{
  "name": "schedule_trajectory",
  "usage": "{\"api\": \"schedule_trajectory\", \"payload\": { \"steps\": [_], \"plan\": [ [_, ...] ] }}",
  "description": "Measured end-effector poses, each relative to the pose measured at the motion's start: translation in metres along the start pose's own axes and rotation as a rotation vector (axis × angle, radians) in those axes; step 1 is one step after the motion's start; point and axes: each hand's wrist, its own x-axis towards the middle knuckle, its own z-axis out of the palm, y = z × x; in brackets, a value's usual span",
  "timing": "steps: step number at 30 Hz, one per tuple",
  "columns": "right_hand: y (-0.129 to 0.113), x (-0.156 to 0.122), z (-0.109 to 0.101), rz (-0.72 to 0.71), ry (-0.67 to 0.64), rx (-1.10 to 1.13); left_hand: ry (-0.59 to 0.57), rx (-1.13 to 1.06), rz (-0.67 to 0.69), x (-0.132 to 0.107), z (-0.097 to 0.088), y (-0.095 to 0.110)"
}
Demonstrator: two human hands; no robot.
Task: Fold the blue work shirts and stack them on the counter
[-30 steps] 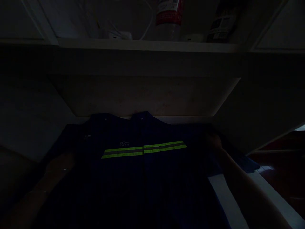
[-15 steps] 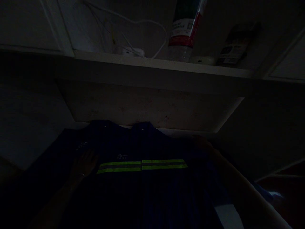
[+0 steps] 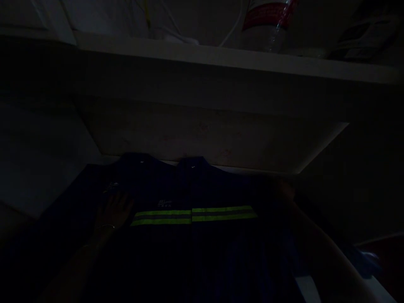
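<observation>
The scene is very dark. A dark blue work jacket [image 3: 195, 252] with a yellow-green reflective stripe [image 3: 194, 213] across the chest lies spread flat in front of me, collar away from me. My left hand [image 3: 115, 210] rests flat on the jacket's left chest, fingers stretched out, just left of the stripe's end. My right hand [image 3: 285, 190] reaches to the jacket's right shoulder near the back wall. Its fingers are lost in the dark, so I cannot say whether they grip the cloth.
A pale back panel [image 3: 202, 136] rises right behind the collar. Above it runs a shelf [image 3: 221, 54] with a plastic bottle [image 3: 268, 25], white cables and a dark packet. The white table edge [image 3: 307, 288] shows at lower right.
My left hand has moved from the jacket's left sleeve inward and up onto the left chest. My right hand has stayed at the right shoulder. The camera has shifted slightly.
</observation>
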Motion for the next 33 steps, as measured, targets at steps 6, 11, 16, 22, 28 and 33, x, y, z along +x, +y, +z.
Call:
{"api": "schedule_trajectory", "payload": {
  "steps": [6, 11, 16, 22, 28, 33],
  "plan": [
    [-0.051, -0.026, 0.009, -0.324, 0.146, 0.136, -0.020, 0.048, -0.019, 0.004, 0.005, -0.001],
    [-0.031, -0.082, 0.066, -0.711, -0.019, 0.064, -0.048, 0.023, -0.091, 0.009, 0.007, -0.002],
    [0.031, -0.084, 0.073, -0.157, 0.011, 0.053, -0.022, -0.055, -0.162, 0.002, -0.008, 0.011],
    [0.046, -0.140, 0.058, -0.509, 0.271, 0.265, 0.168, -0.385, -0.199, -0.034, -0.037, 0.009],
    [0.026, -0.273, 0.093, -0.705, 0.336, 0.396, 0.072, -0.619, -0.454, -0.093, -0.045, -0.033],
    [0.007, -0.297, 0.089, -0.742, 0.282, 0.416, -0.111, -0.885, -0.655, -0.097, -0.042, -0.053]
  ]
}}
